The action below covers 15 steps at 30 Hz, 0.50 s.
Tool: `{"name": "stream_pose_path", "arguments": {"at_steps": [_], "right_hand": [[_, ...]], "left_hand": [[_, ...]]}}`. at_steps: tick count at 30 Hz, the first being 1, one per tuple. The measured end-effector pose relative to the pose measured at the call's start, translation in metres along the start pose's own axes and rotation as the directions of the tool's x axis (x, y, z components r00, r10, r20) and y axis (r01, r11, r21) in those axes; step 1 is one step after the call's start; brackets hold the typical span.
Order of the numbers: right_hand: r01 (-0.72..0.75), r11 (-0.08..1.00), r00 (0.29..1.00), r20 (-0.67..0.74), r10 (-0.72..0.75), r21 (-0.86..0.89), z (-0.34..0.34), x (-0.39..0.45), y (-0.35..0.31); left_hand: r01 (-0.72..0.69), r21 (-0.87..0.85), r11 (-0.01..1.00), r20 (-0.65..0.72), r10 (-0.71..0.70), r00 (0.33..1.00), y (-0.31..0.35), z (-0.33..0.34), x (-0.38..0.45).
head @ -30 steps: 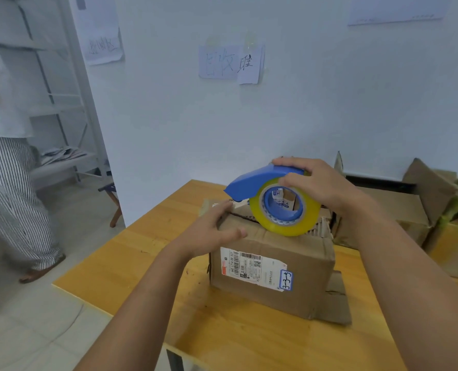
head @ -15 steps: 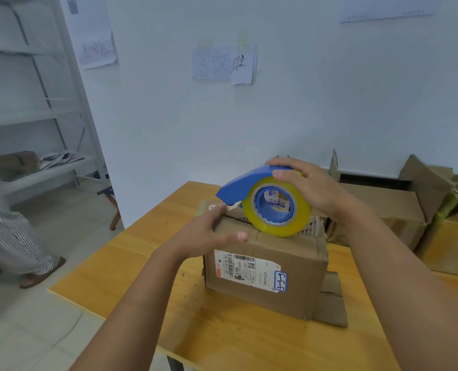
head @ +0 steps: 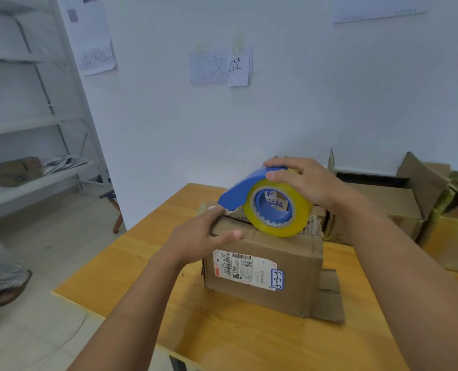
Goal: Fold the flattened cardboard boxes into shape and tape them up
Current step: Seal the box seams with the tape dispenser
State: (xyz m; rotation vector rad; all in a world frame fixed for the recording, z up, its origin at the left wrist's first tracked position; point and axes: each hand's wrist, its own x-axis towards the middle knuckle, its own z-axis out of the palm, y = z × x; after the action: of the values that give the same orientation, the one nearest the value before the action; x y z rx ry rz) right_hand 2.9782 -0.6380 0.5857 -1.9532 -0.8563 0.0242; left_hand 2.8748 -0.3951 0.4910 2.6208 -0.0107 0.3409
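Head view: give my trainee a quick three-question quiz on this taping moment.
1. True or false: the right hand grips the blue tape dispenser on top of the labelled cardboard box.
2. The left hand rests on: A) the box's top left edge, B) the wooden table, C) the wall paper.
3. Fill in: the tape roll is ____ in colour.

Key: 1 true; 2 A; 3 yellow.
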Motion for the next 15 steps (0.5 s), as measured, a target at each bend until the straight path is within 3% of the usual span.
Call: {"name": "stream_pose_path", "arguments": {"at_steps": [4,7,11,15], "right_hand": [[0.008,1.0,1.0,-0.028,-0.008,-0.01,0.003,0.0,-0.001],[0.008,1.0,0.997,-0.082,-0.006,0.026,0.008,0.002,0.0],[0.018,0.994,0.994,-0.113,-0.006,0.104,0.016,0.004,0.0],[-0.004,0.997,0.998,-0.057,0.008,0.072,0.013,0.007,-0.001]], "left_hand": [[-0.007,0.001,1.0,0.042,0.007,0.999,0.002,-0.004,0.001],[-0.105,0.037,0.994,0.061,0.102,0.993,0.003,-0.006,0.005],[-0.144,0.103,0.984,0.026,0.143,0.989,0.0,0.001,0.006],[-0.126,0.145,0.981,-0.034,0.132,0.991,0.0,0.007,0.005]]}}
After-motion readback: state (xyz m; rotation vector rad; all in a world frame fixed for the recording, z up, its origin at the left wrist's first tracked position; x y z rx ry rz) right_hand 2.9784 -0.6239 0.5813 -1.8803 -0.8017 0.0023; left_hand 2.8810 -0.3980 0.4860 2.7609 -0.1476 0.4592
